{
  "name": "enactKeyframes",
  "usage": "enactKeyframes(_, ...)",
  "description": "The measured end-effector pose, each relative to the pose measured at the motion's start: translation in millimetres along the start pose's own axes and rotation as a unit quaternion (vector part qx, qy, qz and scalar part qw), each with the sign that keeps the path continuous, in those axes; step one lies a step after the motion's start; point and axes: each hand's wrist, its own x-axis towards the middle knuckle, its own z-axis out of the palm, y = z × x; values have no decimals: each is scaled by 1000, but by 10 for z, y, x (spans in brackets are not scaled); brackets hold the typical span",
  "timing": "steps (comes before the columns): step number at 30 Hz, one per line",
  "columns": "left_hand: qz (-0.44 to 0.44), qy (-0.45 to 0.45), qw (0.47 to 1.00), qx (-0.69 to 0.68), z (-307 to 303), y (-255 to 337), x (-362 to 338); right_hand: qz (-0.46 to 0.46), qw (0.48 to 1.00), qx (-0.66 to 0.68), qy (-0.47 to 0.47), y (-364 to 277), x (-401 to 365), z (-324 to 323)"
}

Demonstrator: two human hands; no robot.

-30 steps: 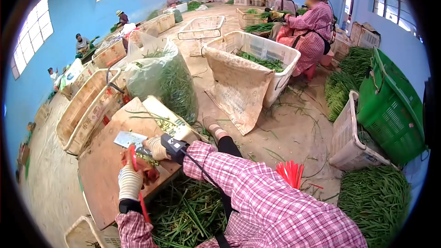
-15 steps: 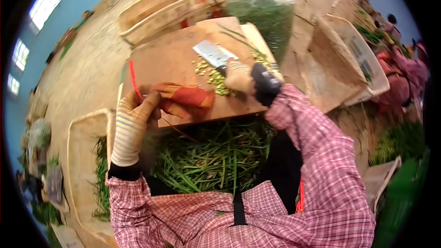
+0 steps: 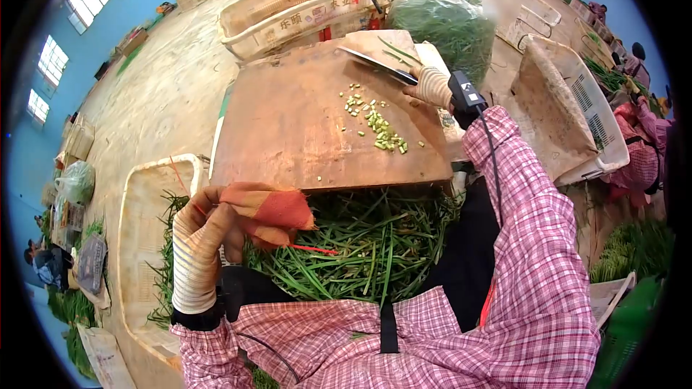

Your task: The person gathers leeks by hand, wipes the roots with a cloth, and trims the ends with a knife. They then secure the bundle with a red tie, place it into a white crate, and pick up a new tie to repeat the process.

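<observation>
My left hand [image 3: 198,234], in a striped glove, pinches a red and orange cloth [image 3: 281,209] above the board's near left corner. A thin red strip [image 3: 313,249] sticks out from under the cloth. My right hand [image 3: 432,88], gloved and with a black device strapped at the wrist, grips a cleaver [image 3: 375,63] at the board's far right; its blade is tilted almost edge-on. Short green and pale cut stem pieces [image 3: 382,130] lie scattered on the brown board [image 3: 281,122]. A few long green stalks [image 3: 398,50] rest near the cleaver.
Below the board lies a heap of green leaves [image 3: 360,252]. A cream crate [image 3: 133,245] stands at the left, another crate [image 3: 295,25] behind. A clear bag of greens [image 3: 447,29] and a lined white crate [image 3: 609,130] are to the right. Another person [image 3: 638,144] sits at the far right.
My left hand has lowered the cloth off the board toward me. The right hand has carried the cleaver away from the cut pieces to the far right, turning its blade edge-on.
</observation>
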Motion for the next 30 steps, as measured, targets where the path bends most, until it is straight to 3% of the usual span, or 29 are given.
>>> enactKeyframes(2,4,2,1000,3,-3,-12,-23,-33,994,92,-45,-15,-135,32)
enactKeyframes(3,19,8,1000,-4,19,-21,-29,2,983,128,-131,-159,-280,-46)
enactKeyframes(6,37,-6,999,19,-17,-28,-46,-76,973,163,-143,-487,-992,-132)
enactKeyframes(7,17,-16,1000,-3,1,57,-82,35,950,171,-258,-850,-1254,-479)
enactKeyframes(8,25,-18,999,8,20,56,-95,-78,950,214,-215,-774,-1422,-359)
enactKeyframes(10,45,-23,998,30,55,44,-124,-133,939,244,-202,-802,-1691,-352)
enactKeyframes(12,45,-35,998,29,105,59,-158,-72,964,190,-172,-764,-1788,-504)
enactKeyframes(14,42,-45,998,28,127,64,-235,4,978,202,-57,-420,-1684,-329)
enactKeyframes(15,40,-51,998,27,126,55,-272,87,971,218,-49,-330,-1652,-320)
enactKeyframes(16,39,-55,997,26,127,52,-304,90,977,194,-14,-261,-1677,-321)
enactKeyframes(18,31,-44,998,23,104,106,-386,25,990,138,-4,-296,-1859,-227)
enactKeyframes(19,25,-36,999,21,90,125,-417,26,972,219,-86,-318,-1933,-201)
enactKeyframes(22,15,-38,999,22,66,134,-446,-11,967,225,-118,-715,-1972,-331)
enactKeyframes(25,14,-48,998,24,133,125,-472,6,981,192,-1,-726,-1411,-79)
enactKeyframes(26,14,-55,998,24,160,137,-478,53,977,205,-8,-777,-1219,-34)
enactKeyframes(28,14,-67,997,27,173,155,-502,27,979,180,-92,-1006,-1141,-99)
enactKeyframes(30,11,-66,997,22,132,118,-500,-142,973,170,-72,-1008,-1205,175)
